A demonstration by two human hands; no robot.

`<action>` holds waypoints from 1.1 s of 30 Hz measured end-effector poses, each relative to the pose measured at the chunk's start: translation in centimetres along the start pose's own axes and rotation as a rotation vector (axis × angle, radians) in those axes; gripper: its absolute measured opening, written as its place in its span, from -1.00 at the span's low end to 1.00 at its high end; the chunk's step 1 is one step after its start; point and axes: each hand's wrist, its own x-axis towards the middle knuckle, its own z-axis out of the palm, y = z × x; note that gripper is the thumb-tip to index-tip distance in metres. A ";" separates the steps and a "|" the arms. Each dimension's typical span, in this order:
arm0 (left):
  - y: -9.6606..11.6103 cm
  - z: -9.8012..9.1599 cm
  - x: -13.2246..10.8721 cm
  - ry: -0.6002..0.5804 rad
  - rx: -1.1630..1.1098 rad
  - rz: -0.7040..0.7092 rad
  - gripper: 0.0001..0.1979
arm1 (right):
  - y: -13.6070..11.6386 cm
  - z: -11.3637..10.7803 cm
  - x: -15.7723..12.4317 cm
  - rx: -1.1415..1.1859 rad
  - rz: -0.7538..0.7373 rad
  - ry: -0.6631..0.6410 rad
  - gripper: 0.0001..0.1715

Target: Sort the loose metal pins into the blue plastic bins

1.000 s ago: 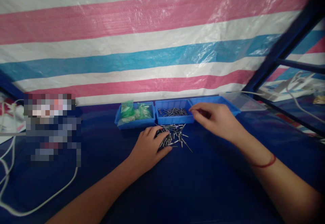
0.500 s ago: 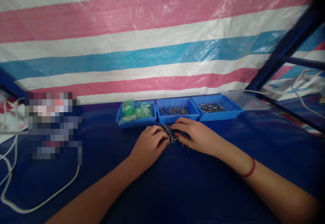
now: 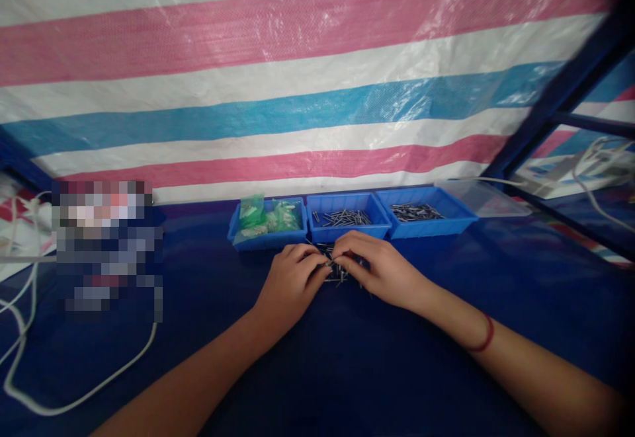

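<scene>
A heap of small metal pins (image 3: pixel 333 264) lies on the blue table cover, just in front of three blue bins. My left hand (image 3: pixel 290 283) rests on the heap's left side with its fingers curled together. My right hand (image 3: pixel 378 269) sits on the right side, fingers bent and pinched close to the left fingertips. Most of the heap is hidden under both hands. What each hand grips is too small to make out. A red cord circles my right wrist (image 3: pixel 483 336).
The left bin (image 3: pixel 238 237) holds green packets, the middle bin (image 3: pixel 347 229) and the right bin (image 3: pixel 426 225) hold metal pins. A clear tray (image 3: pixel 479 198) stands right of them. White cables (image 3: pixel 89 384) loop at the left. A striped tarp hangs behind; a blue frame stands at right.
My right hand has come back from the right bin to the heap and now meets my left hand there. The left hand has curled tighter and shifted slightly up.
</scene>
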 end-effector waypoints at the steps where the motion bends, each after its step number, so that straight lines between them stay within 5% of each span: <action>1: 0.0 0.0 0.0 0.010 -0.022 -0.006 -0.81 | -0.1 0.3 0.0 0.066 0.057 0.039 -0.90; 6: 0.2 -0.1 0.2 0.075 -0.147 -0.065 -0.87 | -0.2 1.2 -0.1 0.351 0.298 0.140 -0.79; 18: 0.3 -0.1 0.2 0.142 -0.228 -0.092 -0.92 | -0.1 0.9 0.1 0.438 0.288 0.152 -0.84; 24: 0.4 -1.0 0.2 0.153 -0.070 -0.049 -0.81 | -0.3 -1.9 0.3 0.016 0.118 0.094 -0.84; 29: 1.1 -2.6 -0.1 -0.059 0.321 -0.053 -0.54 | 2.5 -6.7 -0.2 -0.536 0.180 0.395 -0.81; 33: 1.2 -3.7 -0.4 -0.240 0.418 -0.151 -0.39 | 3.8 -8.4 -0.5 -0.744 0.282 0.358 -0.74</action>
